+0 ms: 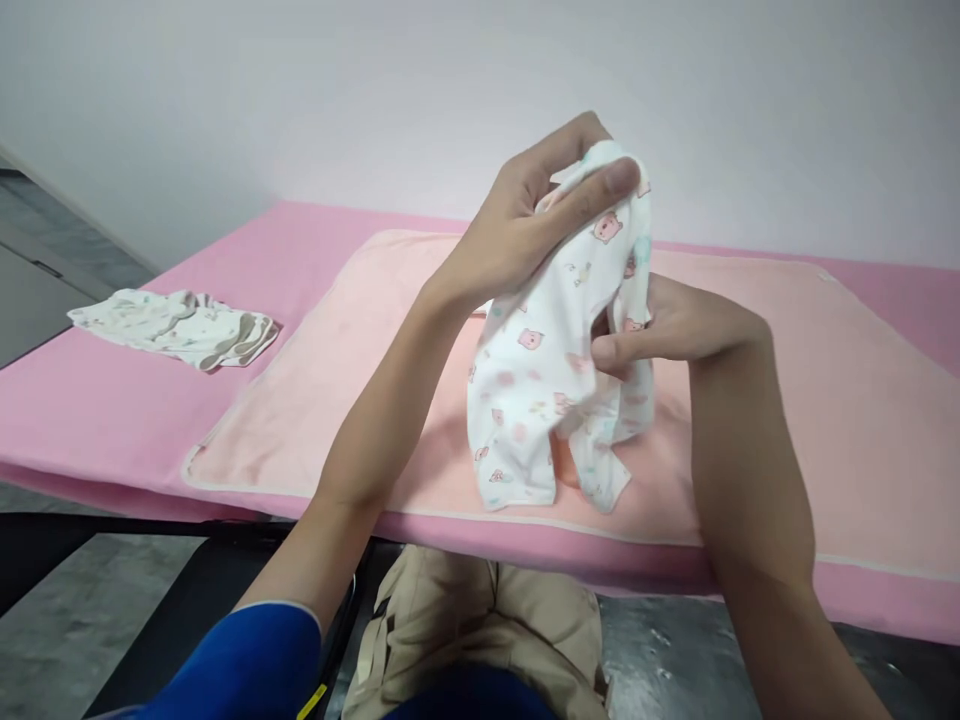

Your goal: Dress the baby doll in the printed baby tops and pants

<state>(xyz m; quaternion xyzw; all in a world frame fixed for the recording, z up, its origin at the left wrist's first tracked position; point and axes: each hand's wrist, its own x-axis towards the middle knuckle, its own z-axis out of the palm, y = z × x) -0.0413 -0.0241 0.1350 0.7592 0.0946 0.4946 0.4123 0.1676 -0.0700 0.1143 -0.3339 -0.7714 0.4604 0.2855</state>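
A white baby garment (517, 400) printed with pink pig faces hangs over the near part of the bed, its lower ends close to the front edge. My left hand (547, 210) pinches its top, the thumb lying across the front of the cloth and the fingers behind. Lower on the right side, my right hand (660, 320) has its thumb over an edge or opening of the same garment, with the other fingers hidden behind the fabric. Folds hide the garment's exact shape.
A peach blanket (360, 330) with pale edging lies on a pink sheet (97, 400). Small folded white clothes (180, 325) with brown trim rest at the left. A pale wall (450, 90) rises behind. Black framing (45, 540) runs below the bed's front edge.
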